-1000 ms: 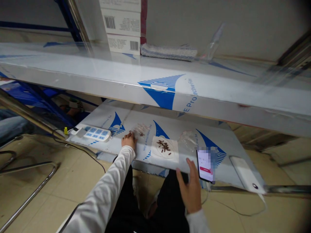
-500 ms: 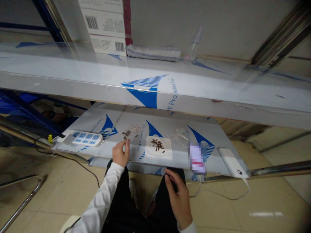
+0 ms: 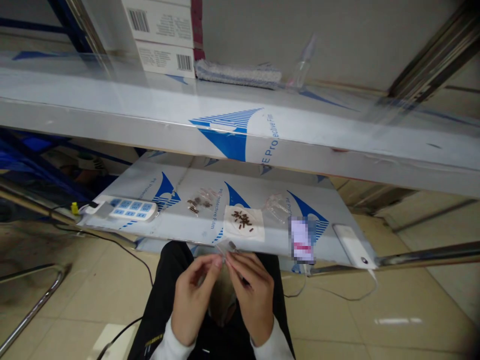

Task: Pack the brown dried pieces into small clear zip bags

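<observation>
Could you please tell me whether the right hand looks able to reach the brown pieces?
Probably yes: the brown pieces lie loose and uncovered on the white sheet just beyond the right hand, though its grip seems occupied by a small clear bag.

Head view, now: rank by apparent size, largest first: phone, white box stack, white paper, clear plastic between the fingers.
1. white box stack, though cut off by the frame
2. white paper and phone: too alike to rank
3. clear plastic

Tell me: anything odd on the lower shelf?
Slightly: one brown piece lies on the white sheet apart from the pile. Also, the white device sits at the front right corner, its cable hanging over the edge.
</observation>
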{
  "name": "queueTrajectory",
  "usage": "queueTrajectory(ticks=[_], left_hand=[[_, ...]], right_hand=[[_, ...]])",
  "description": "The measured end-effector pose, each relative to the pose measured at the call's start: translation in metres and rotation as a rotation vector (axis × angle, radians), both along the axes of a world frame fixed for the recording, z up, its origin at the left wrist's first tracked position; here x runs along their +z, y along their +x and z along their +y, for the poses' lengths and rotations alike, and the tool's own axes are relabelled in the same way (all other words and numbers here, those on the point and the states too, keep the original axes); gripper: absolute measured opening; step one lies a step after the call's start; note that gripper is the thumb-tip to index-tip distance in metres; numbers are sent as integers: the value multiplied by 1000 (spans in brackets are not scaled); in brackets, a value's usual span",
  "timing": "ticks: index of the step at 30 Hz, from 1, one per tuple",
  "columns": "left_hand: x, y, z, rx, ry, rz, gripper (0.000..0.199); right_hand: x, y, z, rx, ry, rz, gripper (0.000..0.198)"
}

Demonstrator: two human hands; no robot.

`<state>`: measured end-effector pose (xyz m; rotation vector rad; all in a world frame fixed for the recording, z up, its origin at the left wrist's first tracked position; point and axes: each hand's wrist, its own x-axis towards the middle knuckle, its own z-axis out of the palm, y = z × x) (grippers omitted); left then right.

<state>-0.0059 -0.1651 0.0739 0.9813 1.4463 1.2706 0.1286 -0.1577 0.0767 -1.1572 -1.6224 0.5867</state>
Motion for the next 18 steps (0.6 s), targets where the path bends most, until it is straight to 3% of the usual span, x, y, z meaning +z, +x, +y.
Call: queueTrajectory(ticks=[4,8,12,15,18], left_hand=[[8,6,0,-142,-116,-192,26],[0,7,-3,-242,-197,-216,30],[-6,11,-11,-310,-218,-225,30],[-7,9,-15,-432,-212,-219,29],[-9,3,-19,-537,-148,-106,28]], right_hand=[[1,10,-14,62,9,-170,39],[-5,17,-28,62,-126,-86,37],[-15,18,-39,-1,-371,177,13],[-16,21,-39,108,-618,356,21],[-17,28,-39,249,-717,359,31]])
